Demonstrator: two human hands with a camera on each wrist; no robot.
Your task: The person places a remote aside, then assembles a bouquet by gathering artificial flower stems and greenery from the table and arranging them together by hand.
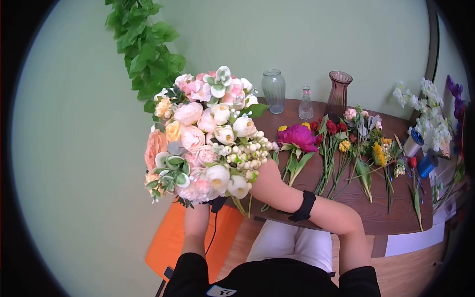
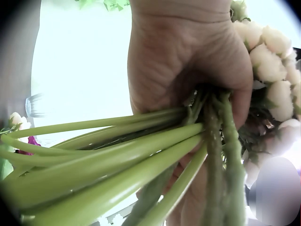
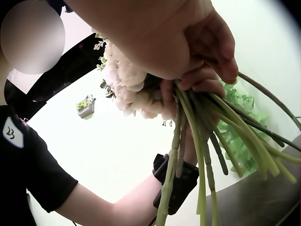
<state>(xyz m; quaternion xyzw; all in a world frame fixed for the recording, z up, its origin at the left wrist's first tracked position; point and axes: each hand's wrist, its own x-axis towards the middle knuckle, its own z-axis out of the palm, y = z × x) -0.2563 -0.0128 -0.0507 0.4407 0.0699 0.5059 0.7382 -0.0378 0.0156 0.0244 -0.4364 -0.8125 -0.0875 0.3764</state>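
A large bouquet (image 1: 198, 143) of pink, peach and white artificial flowers is held up in front of the body, left of the table. Around its gathered green stems (image 2: 117, 155), just below the blooms, my left hand (image 2: 183, 61) grips tightly. My right hand (image 3: 209, 42) is right beside the left hand (image 3: 204, 82), its fingers curled about one thin stem (image 3: 263, 89) at the side of the bunch. In the head view the blooms hide both hands almost wholly. White berry sprigs (image 1: 247, 156) hang at the bouquet's right side, close to the right forearm.
On the brown table (image 1: 341, 213) lie a magenta peony (image 1: 298, 137), red and yellow flowers and greenery. Behind them stand a clear vase (image 1: 273, 91), a small glass bottle (image 1: 306, 104) and a mauve vase (image 1: 338, 94). Ribbon spools (image 1: 427, 164) are at the right; an ivy garland (image 1: 141, 49) hangs behind.
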